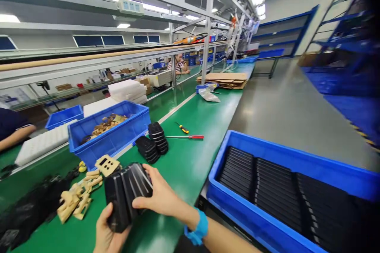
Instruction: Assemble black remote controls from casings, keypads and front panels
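Observation:
Several black plastic housings (128, 191), pressed side by side into a stack, are held between my two hands above the green bench. My left hand (110, 227) grips the stack from below, thumb against its near face. From the right, my right hand (162, 193) wraps its fingers over the far side, thumb across the front. Two more groups of black housings (158, 137) stand just beyond on the bench. Left of the stack lie a beige plate with holes (107, 165) and a heap of beige plastic parts (77, 197).
A blue bin (111, 148) of beige-brown parts sits behind. A yellow-black screwdriver (183, 129) and a red-handled one (196, 137) lie ahead. At right, a blue crate (218, 189) holds rows of black housings. Black bags (32, 209) lie left; a co-worker's arm (18, 136) shows beyond.

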`<move>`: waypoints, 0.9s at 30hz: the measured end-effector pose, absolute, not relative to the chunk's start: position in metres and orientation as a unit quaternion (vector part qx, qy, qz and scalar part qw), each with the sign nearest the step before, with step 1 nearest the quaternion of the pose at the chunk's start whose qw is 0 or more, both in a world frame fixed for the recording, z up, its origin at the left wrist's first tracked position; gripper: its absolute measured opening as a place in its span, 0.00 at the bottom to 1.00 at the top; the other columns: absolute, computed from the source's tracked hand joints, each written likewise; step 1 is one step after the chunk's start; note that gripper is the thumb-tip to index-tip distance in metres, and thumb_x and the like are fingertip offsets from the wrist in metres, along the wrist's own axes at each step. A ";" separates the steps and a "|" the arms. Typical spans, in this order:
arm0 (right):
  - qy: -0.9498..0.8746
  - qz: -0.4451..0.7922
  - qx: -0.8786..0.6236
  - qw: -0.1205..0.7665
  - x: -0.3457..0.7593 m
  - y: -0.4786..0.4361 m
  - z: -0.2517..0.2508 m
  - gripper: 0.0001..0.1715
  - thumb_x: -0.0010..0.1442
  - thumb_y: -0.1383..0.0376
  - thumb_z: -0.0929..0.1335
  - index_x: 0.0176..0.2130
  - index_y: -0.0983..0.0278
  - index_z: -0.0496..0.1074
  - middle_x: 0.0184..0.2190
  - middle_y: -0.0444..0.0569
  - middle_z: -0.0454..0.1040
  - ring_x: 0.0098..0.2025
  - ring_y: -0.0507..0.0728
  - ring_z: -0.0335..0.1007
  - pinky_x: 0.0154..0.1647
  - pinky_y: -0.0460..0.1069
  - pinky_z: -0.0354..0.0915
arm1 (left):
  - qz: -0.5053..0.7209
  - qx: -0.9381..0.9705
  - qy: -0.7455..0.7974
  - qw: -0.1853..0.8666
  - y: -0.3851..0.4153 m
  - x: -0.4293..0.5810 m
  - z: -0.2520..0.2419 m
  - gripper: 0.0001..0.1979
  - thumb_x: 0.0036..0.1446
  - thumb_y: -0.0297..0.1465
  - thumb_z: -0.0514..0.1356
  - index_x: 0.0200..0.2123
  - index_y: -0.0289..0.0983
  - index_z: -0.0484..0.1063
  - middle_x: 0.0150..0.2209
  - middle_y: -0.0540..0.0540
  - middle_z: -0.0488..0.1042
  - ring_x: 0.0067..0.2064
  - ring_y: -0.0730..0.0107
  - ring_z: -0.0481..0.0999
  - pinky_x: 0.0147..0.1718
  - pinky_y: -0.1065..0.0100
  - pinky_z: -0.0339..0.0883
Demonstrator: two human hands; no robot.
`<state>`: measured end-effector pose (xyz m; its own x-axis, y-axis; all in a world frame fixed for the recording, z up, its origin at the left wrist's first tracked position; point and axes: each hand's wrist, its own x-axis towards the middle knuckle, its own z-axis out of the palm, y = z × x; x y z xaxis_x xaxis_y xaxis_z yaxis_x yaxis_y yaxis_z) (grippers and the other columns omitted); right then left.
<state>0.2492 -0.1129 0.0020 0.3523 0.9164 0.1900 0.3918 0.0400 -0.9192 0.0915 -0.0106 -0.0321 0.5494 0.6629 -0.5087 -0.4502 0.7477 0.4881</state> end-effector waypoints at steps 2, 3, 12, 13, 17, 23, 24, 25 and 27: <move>-0.498 0.278 -0.647 0.507 0.249 -0.120 -0.002 0.67 0.38 0.49 0.77 0.65 0.67 0.46 0.62 0.61 0.54 0.64 0.65 0.48 0.63 0.59 0.48 | 0.293 0.142 0.304 0.895 -0.013 0.086 -0.044 0.08 0.44 0.27 0.59 0.21 0.38 0.80 0.26 0.41 0.81 0.30 0.59 0.81 0.42 0.54 0.74; -0.495 0.283 -0.648 0.505 0.250 -0.123 -0.004 0.68 0.38 0.49 0.77 0.66 0.67 0.44 0.62 0.61 0.54 0.64 0.65 0.48 0.64 0.60 0.47 | 0.275 0.148 0.270 0.911 -0.014 0.085 -0.050 0.08 0.43 0.27 0.60 0.21 0.39 0.80 0.27 0.41 0.81 0.31 0.59 0.82 0.45 0.53 0.72; -0.353 0.291 -0.678 0.575 0.276 -0.171 -0.010 0.47 0.47 0.64 0.67 0.63 0.68 0.52 0.47 0.55 0.73 0.47 0.61 0.71 0.47 0.55 0.66 | 0.209 0.212 0.088 0.951 -0.053 0.118 -0.054 0.15 0.57 0.28 0.55 0.44 0.39 0.78 0.47 0.39 0.77 0.55 0.43 0.69 0.58 0.34 0.44; -0.332 0.278 -0.700 0.568 0.287 -0.185 -0.009 0.44 0.49 0.64 0.65 0.63 0.69 0.53 0.43 0.54 0.75 0.43 0.59 0.73 0.43 0.54 0.68 | 0.187 0.211 0.101 0.954 -0.058 0.122 -0.048 0.18 0.56 0.28 0.55 0.49 0.39 0.75 0.50 0.38 0.75 0.57 0.41 0.67 0.58 0.34 0.46; -0.195 0.140 -0.840 0.487 0.343 -0.280 0.004 0.44 0.51 0.63 0.62 0.65 0.67 0.49 0.47 0.55 0.73 0.47 0.62 0.72 0.46 0.55 0.66 | 0.143 0.220 0.171 0.949 -0.065 0.122 -0.028 0.32 0.51 0.24 0.56 0.61 0.41 0.59 0.58 0.36 0.68 0.59 0.39 0.64 0.52 0.38 0.63; 0.084 -0.013 -0.976 0.202 0.389 -0.432 -0.007 0.58 0.50 0.60 0.70 0.65 0.82 0.37 0.57 0.84 0.54 0.60 0.84 0.52 0.55 0.72 0.49 | 0.184 0.227 0.372 0.881 -0.052 0.114 -0.018 0.21 0.52 0.21 0.58 0.51 0.34 0.68 0.36 0.38 0.81 0.39 0.52 0.81 0.35 0.53 0.77; 0.116 -0.005 -0.980 0.164 0.392 -0.446 -0.017 0.57 0.50 0.61 0.71 0.64 0.85 0.40 0.55 0.86 0.56 0.59 0.84 0.54 0.54 0.72 0.52 | 0.196 0.218 0.404 0.867 -0.053 0.115 -0.016 0.16 0.52 0.21 0.58 0.46 0.34 0.71 0.32 0.42 0.81 0.33 0.56 0.81 0.31 0.56 0.78; 0.141 0.007 -0.981 0.132 0.394 -0.458 -0.028 0.55 0.50 0.63 0.72 0.63 0.86 0.43 0.53 0.86 0.58 0.57 0.83 0.57 0.52 0.70 0.55 | 0.205 0.209 0.429 0.855 -0.054 0.117 -0.014 0.12 0.53 0.21 0.57 0.41 0.34 0.72 0.29 0.44 0.81 0.29 0.60 0.80 0.28 0.58 0.78; 0.170 0.030 -0.982 0.080 0.397 -0.472 -0.051 0.43 0.53 0.63 0.71 0.61 0.78 0.54 0.53 0.74 0.64 0.54 0.75 0.65 0.50 0.67 0.62 | 0.213 0.197 0.456 0.841 -0.057 0.121 -0.011 0.07 0.54 0.21 0.57 0.33 0.34 0.73 0.26 0.47 0.79 0.24 0.65 0.79 0.24 0.62 0.76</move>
<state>0.3972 -0.4715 -0.0509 0.9407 -0.3283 -0.0859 -0.3378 -0.9298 -0.1462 0.1208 -0.0571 -0.0110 0.4936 0.5380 -0.6833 -0.1790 0.8317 0.5256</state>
